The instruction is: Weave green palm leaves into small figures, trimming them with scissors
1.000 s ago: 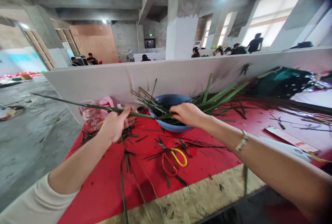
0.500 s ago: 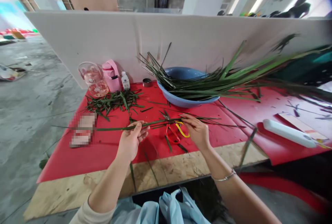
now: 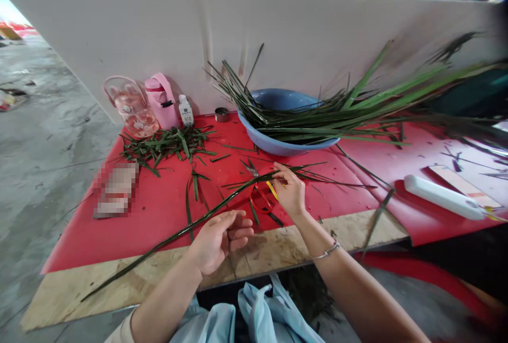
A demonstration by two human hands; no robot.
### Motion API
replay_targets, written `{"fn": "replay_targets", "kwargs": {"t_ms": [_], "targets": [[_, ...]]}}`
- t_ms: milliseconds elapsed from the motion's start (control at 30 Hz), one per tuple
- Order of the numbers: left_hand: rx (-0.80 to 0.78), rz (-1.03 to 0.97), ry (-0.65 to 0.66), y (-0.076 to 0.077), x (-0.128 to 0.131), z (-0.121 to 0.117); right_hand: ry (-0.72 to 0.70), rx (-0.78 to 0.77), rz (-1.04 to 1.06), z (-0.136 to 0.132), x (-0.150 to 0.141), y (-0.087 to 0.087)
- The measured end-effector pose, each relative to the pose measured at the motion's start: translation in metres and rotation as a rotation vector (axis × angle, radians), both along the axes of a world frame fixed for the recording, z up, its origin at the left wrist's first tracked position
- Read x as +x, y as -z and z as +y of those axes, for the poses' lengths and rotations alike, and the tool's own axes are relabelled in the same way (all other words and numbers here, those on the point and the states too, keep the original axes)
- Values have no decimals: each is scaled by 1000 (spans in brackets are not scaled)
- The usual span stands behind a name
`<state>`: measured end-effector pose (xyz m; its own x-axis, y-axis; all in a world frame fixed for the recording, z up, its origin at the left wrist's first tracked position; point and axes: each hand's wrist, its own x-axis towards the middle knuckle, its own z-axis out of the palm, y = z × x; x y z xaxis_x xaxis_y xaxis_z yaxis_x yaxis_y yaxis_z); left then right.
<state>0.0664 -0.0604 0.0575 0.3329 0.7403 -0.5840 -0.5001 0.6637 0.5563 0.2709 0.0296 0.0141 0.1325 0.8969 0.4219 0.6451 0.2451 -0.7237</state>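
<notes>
My right hand pinches a long, narrow green leaf strip near the middle of the table. The strip slopes down to the left, its far tip over the bare wood edge. Below it, my left hand is open, palm turned inward with loosely curled fingers and nothing in them. Scissors with red and yellow handles lie on the red cloth under the strip, partly covered by it and by my right hand. Other thin leaf strips extend to the right beyond my right hand.
A blue basin holds many long leaves. Cut leaf pieces are heaped at the left, before a pink bottle, a clear jug and a small white bottle. A white board stands behind; a white cylindrical object lies right.
My left hand has let go of the leaf strip and moved down towards me. The strip's left end has dropped to the table's front edge. My right hand still holds it. The view has tilted down.
</notes>
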Motion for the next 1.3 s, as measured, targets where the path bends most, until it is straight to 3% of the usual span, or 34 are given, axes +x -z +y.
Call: {"fn": "replay_targets", "kwargs": {"t_ms": [67, 200, 267, 367, 467, 667, 800, 967, 1167, 1300], "targets": [[181, 158, 8, -5, 1, 13, 22, -7, -11, -3, -1, 2], [640, 753, -144, 0, 0, 51, 47, -47, -14, -6, -2, 5], [717, 918, 12, 8, -2, 65, 55, -61, -14, -6, -1, 7], [744, 988, 261, 18, -6, 74, 51, -50, -9, -5, 0, 8], [733, 1004, 356, 21, -9, 74, 31, -5, -2, -6, 0, 8], [790, 1165, 239, 22, -8, 74, -32, 2, -63, -9, 2, 8], [811, 1089, 209, 28, -5, 72, -52, -37, -132, -10, 4, 6], [801, 1077, 130, 35, -6, 70, 70, -112, -341, -28, 3, -6], [808, 1139, 79, 35, -5, 70, -90, -438, -626, -31, 5, -16], [851, 1245, 51, 32, -3, 67, -40, -582, -698, -9, -5, -23]]}}
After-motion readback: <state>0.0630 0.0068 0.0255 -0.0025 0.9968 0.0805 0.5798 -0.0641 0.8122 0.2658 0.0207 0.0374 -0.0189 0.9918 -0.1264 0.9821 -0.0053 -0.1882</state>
